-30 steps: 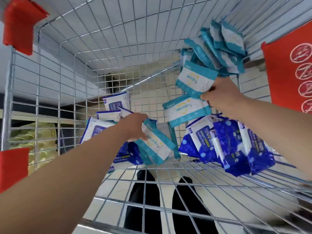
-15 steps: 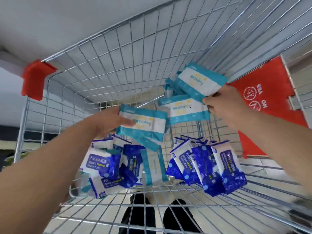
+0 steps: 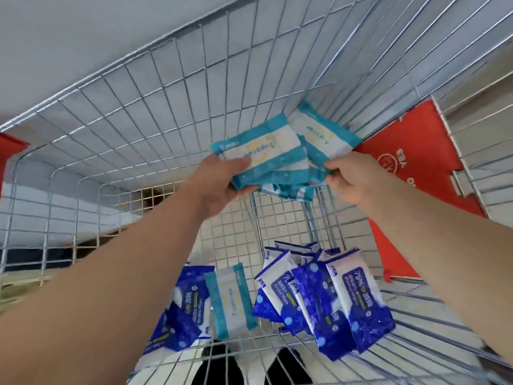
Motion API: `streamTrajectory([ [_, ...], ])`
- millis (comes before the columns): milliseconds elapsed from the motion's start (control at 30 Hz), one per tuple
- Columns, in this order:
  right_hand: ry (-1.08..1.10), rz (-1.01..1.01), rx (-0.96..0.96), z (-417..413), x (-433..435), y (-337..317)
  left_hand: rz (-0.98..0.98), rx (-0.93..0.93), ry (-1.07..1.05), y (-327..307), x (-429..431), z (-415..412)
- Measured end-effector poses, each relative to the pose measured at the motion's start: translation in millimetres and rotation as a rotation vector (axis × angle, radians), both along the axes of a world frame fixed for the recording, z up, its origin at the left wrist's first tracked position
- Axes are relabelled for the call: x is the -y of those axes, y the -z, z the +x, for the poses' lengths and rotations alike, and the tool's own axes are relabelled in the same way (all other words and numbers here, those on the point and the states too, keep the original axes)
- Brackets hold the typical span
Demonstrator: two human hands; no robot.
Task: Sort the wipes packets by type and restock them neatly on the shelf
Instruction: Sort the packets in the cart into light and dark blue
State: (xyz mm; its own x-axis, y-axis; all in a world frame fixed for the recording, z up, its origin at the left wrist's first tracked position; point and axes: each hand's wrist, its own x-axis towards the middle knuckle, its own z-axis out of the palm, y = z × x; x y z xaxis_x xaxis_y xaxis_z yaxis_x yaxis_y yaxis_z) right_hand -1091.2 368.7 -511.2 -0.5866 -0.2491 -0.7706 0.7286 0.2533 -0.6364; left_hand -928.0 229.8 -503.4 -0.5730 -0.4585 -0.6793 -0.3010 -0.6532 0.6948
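Teal wipes packets (image 3: 263, 151), a small fanned stack, held up above the cart floor between both hands. Left hand (image 3: 219, 187) grips the near packet, thumb on top and fingers under. Right hand (image 3: 352, 182) pinches the right edge of the packets behind.

Likely light, soft and squashy, with slick film wrap, so a loose stack could slide apart. Best held flat across the faces or by the sealed end strips, not by one corner.

One more teal packet (image 3: 230, 298) lies below among the dark blue packets (image 3: 327, 295), which lean in two bunches on the floor of the wire cart (image 3: 125, 129). Red panel (image 3: 416, 151) on the cart's right side. No shelf in view.
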Motion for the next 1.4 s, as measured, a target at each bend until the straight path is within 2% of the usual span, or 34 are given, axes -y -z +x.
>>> streamTrajectory([
  [100, 0.041, -0.082, 0.048, -3.9, -2.4, -6.2, -0.029, 0.06, -0.081, 2.0, -3.2, -23.1],
  [200, -0.029, -0.104, 0.106, -9.7, -7.1, -12.2, -0.098, 0.093, -0.086, 4.0, -6.7, -47.2],
  [267, -0.076, -0.142, 0.141, -13.1, -9.0, -12.0, -0.218, 0.16, 0.033, 7.5, -7.2, -57.7],
  [367, -0.152, -0.114, 0.094, -13.1, -7.8, -7.1, -0.375, 0.283, 0.245, 16.5, -8.5, -63.8],
  [533, -0.132, -0.068, -0.009, -15.7, 2.2, 7.8, -0.457, 0.264, 0.119, 24.2, -13.6, -77.1],
  [700, -0.117, -0.04, -0.034, -8.0, -3.2, 15.8, -0.393, 0.28, 0.081, 28.5, -15.4, -66.6],
  [833, -0.144, -0.026, 0.005, 1.9, -13.9, 14.6, -0.322, 0.216, 0.128, 31.4, -24.4, -46.9],
  [1000, -0.223, 0.071, -0.065, 5.1, -15.0, 10.9, -0.258, 0.15, 0.124, 24.1, -35.1, -39.6],
  [1100, -0.268, 0.138, -0.128, 0.9, -10.6, 0.5, -0.245, 0.121, 0.041, 17.9, -34.9, -45.8],
  [1200, -0.135, 0.058, -0.179, -6.4, -3.0, -2.3, -0.176, 0.023, -0.076, 13.0, -29.5, -54.4],
  [1300, -0.132, -0.015, -0.179, -5.2, -1.9, 1.1, -0.299, 0.06, 0.014, 15.6, -29.8, -58.7],
  [1400, -0.204, 0.023, -0.184, -0.6, -7.9, 5.5, -0.402, 0.143, 0.092, 18.1, -29.9, -58.8],
])
